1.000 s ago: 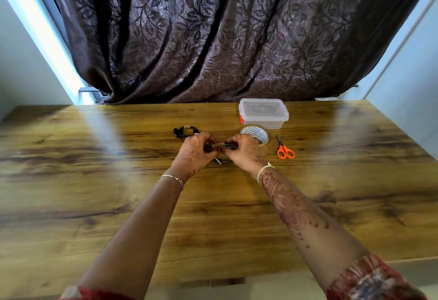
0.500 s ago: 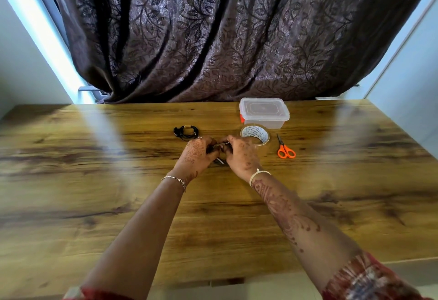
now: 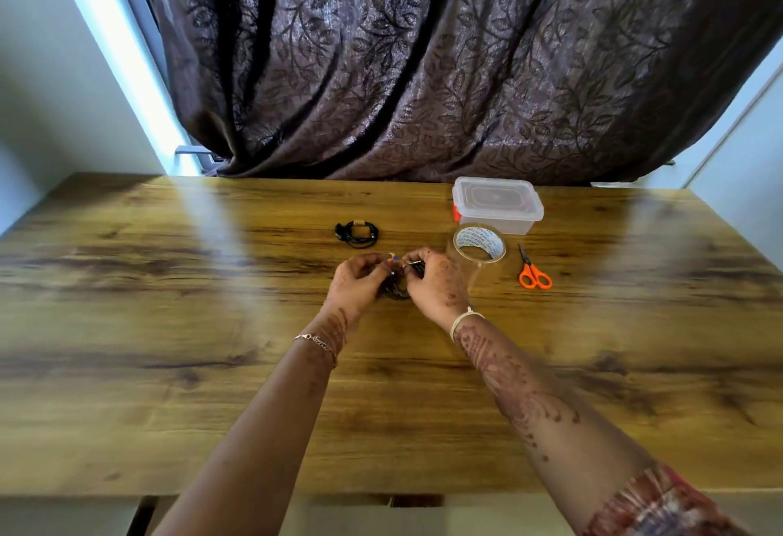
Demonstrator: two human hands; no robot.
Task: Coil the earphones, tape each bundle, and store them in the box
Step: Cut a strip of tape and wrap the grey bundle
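Observation:
My left hand [image 3: 358,281] and my right hand [image 3: 436,285] meet at the middle of the wooden table, both gripping a coiled black earphone bundle [image 3: 396,287] between them. Most of that bundle is hidden by my fingers. A second black earphone bundle [image 3: 356,233], bound with a strip of tape, lies on the table just beyond my left hand. A roll of clear tape [image 3: 478,244] rests flat just beyond my right hand. The clear plastic box [image 3: 498,205] with its lid on stands behind the tape.
Orange-handled scissors [image 3: 534,270] lie to the right of the tape roll. The wooden table [image 3: 169,323] stretches wide on both sides. A dark patterned curtain [image 3: 423,60] hangs behind its far edge.
Both hands have stayed together on the bundle and shifted slightly toward me, away from the tape roll, with fingers turning around the coil. Nothing else moved.

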